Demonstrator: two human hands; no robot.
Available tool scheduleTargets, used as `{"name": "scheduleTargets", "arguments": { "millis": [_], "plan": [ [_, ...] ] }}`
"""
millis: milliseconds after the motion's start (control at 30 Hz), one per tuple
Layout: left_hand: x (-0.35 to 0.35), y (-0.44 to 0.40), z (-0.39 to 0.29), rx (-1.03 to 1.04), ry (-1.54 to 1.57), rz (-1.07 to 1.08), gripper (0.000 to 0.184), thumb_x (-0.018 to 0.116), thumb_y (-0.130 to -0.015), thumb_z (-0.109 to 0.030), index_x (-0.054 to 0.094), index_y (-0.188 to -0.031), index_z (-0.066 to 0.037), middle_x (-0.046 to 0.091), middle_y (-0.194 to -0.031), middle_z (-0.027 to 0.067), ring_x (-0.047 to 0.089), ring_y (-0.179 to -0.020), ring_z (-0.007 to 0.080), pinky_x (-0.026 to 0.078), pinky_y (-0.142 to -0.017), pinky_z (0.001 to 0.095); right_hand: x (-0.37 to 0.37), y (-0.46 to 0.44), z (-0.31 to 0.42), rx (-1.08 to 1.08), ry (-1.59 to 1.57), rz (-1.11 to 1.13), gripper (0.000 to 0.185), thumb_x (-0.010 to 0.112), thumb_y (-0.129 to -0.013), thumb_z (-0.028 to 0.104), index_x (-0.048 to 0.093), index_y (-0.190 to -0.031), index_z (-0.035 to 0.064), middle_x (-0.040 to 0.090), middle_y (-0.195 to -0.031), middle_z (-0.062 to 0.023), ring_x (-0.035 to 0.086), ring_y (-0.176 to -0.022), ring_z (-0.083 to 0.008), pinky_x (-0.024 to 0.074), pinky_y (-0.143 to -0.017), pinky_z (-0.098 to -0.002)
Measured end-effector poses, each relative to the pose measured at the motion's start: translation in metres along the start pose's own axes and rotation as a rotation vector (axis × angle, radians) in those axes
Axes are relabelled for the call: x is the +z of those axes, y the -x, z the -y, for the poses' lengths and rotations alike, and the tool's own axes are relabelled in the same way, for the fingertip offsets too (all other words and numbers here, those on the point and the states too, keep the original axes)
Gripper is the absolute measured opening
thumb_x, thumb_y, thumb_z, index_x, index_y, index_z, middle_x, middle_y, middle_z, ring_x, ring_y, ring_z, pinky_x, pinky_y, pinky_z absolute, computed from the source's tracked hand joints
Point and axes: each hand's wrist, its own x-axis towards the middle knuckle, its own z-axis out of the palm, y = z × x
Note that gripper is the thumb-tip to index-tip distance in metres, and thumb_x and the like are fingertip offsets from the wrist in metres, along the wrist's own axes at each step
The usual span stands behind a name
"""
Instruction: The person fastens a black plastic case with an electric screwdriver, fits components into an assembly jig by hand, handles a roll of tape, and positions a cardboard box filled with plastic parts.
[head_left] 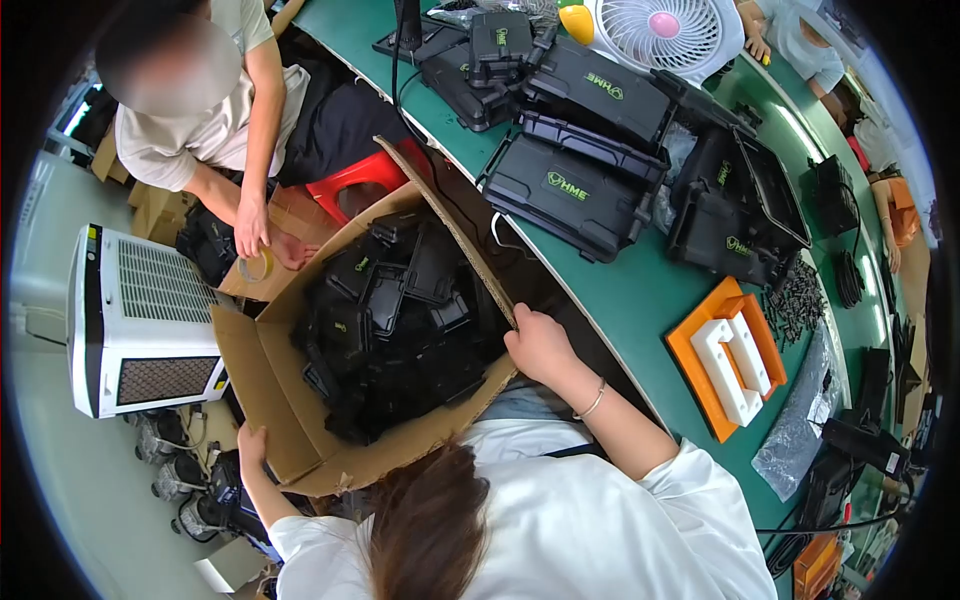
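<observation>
A large open cardboard box (283,395) stands in front of me, filled with black plastic cases (385,300), some bearing green marks. At its lower left corner, my left hand (253,444) is closed on the box's edge. My right hand (537,346) grips the raised flap (455,235) on the box's right side, beside the green table (610,300). Parts of both hands' fingers are hidden behind the cardboard.
Black cases (575,190), a white fan (665,35) and an orange tray (700,400) with white blocks lie on the table. A co-worker (205,150) sits upper left, near yellow tape (255,266) and a red stool (350,185). A white air cooler (150,320) stands left.
</observation>
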Motion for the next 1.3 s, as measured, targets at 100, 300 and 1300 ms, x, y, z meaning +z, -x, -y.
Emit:
{"name": "scheduleTargets", "arguments": {
  "millis": [100,300,1300],
  "plan": [
    [-0.001,-0.010,0.006,-0.016,0.050,0.026,0.038,0.053,-0.079,-0.001,0.056,-0.116,0.005,0.065,-0.106,0.0165,0.062,-0.098,0.0248,0.047,-0.087,0.0344,0.004,-0.003,-0.001,-0.035,0.030,-0.042,0.023,0.054,-0.080,0.014,0.048,-0.092,-0.0035,0.060,-0.084,-0.0259,0.061,-0.079,-0.0427,0.0507,-0.073,-0.0495],
    [-0.001,-0.035,0.001,-0.042,0.065,0.068,0.037,0.053,-0.079,-0.002,0.057,-0.115,0.004,0.066,-0.105,0.0154,0.062,-0.097,0.0239,0.047,-0.086,0.0338,0.004,-0.008,-0.001,-0.002,0.017,-0.055,0.020,0.053,-0.080,0.013,0.046,-0.089,-0.0031,0.059,-0.084,-0.0252,0.059,-0.079,-0.0433,0.0486,-0.072,-0.0510],
    [0.009,-0.042,0.024,-0.091,0.270,-0.031,0.033,0.052,-0.086,-0.006,0.056,-0.116,0.005,0.065,-0.105,0.0151,0.061,-0.095,0.0231,0.046,-0.084,0.0340,0.006,-0.001,-0.010,-0.027,-0.070,-0.091,0.023,0.053,-0.081,0.014,0.047,-0.093,-0.0037,0.058,-0.088,-0.0263,0.061,-0.081,-0.0421,0.0513,-0.072,-0.0485]
  ]
}}
